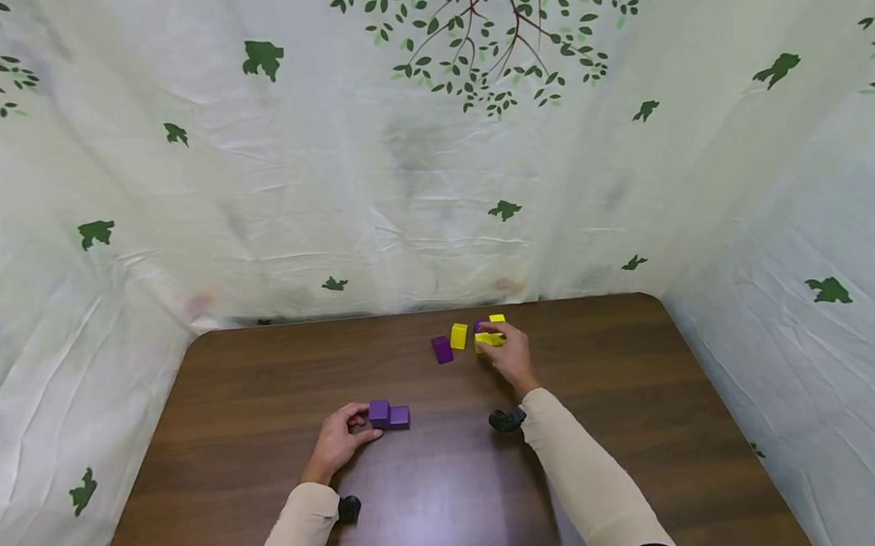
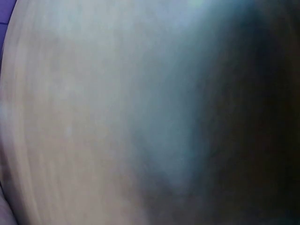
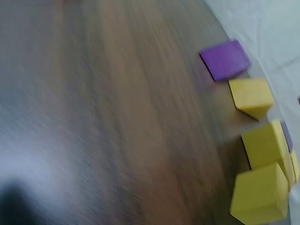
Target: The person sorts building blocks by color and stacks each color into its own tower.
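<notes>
Backdrop: wrinkled off-white fabric sheeting (image 1: 291, 173) hangs behind and at both sides, printed with leafy branches and dark green bird shapes.
Counter: a dark brown wood-grain counter (image 1: 253, 431) with rounded far corners; pale light glares off its near middle.
Purple pair: two small, matte, sharp-edged blocks side by side left of centre, a left purple cube (image 1: 380, 414) and a right purple block (image 1: 400, 418), touching in the head view.
Left hand: the left hand (image 1: 337, 440) has its grip grasping the left purple cube, thumb at the near side; its wrist view is mostly blur.
Far group: near the back edge, a loose purple block (image 1: 442, 350) sits just beside an upright yellow block (image 1: 459, 336); to their right cluster more yellow blocks (image 3: 260, 194), with a purple sliver (image 3: 287, 135) among them.
Right hand: the right hand (image 1: 514, 358) bends over that cluster; whether its grip clasps a block, I cannot tell.
Sleeves: cream sleeves (image 1: 597, 479) cover both arms, with a small black device (image 1: 349, 509) at each wrist.
</notes>
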`<state>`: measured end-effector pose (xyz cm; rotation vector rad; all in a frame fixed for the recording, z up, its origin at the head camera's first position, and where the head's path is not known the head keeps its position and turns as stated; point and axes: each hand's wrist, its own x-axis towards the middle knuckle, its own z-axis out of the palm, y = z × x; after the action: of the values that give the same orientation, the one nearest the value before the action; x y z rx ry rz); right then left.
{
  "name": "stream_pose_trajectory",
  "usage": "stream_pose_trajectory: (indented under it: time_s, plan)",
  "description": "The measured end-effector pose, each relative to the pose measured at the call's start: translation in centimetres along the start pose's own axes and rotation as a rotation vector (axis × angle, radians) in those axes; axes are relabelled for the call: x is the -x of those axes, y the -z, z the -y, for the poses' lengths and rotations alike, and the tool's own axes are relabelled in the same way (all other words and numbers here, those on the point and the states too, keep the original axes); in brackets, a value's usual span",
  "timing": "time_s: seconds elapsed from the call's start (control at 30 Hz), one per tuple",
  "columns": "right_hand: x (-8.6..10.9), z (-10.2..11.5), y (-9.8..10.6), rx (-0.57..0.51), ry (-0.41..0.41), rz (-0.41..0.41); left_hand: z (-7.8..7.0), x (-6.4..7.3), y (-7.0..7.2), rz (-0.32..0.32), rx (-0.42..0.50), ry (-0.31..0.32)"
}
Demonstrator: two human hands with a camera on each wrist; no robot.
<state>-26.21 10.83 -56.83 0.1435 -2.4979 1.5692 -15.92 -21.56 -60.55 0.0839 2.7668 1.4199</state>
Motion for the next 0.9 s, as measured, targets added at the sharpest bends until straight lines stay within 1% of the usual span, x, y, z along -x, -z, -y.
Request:
stream_pose_trajectory:
  time_s: [0.1,0.17,0.27,0.37,0.47,0.7,0.9]
  plan:
    - [-0.9,-0.4,0.8,0.026,-0.022,0.014,0.0,0.0,0.0,0.0,-0.004,-0.001]
    - [-1.4,-0.6,1.1,0.036,-0.034,0.025,0.0,0.0,0.0,0.001,-0.001,0.009]
    - [-2.2,-1.0,1.3,0.045,-0.054,0.039,0.1,0.1,0.1,0.001,-0.004,0.017]
    - [-2.9,-1.2,1.3,0.076,-0.061,0.062,0.0,0.1,0.1,0.003,-0.003,0.024]
    - [-3.6,-1.5,1.3,0.119,-0.06,0.097,0.0,0.1,0.1,-0.002,-0.008,0.015]
    - [-4.7,-1.7,1.9,0.229,-0.066,0.18,0.0,0.1,0.1,0.007,0.006,0.02]
    - [-5.3,-1.3,1.9,0.282,-0.066,0.285,0.0,0.1,0.1,0.0,-0.005,0.019]
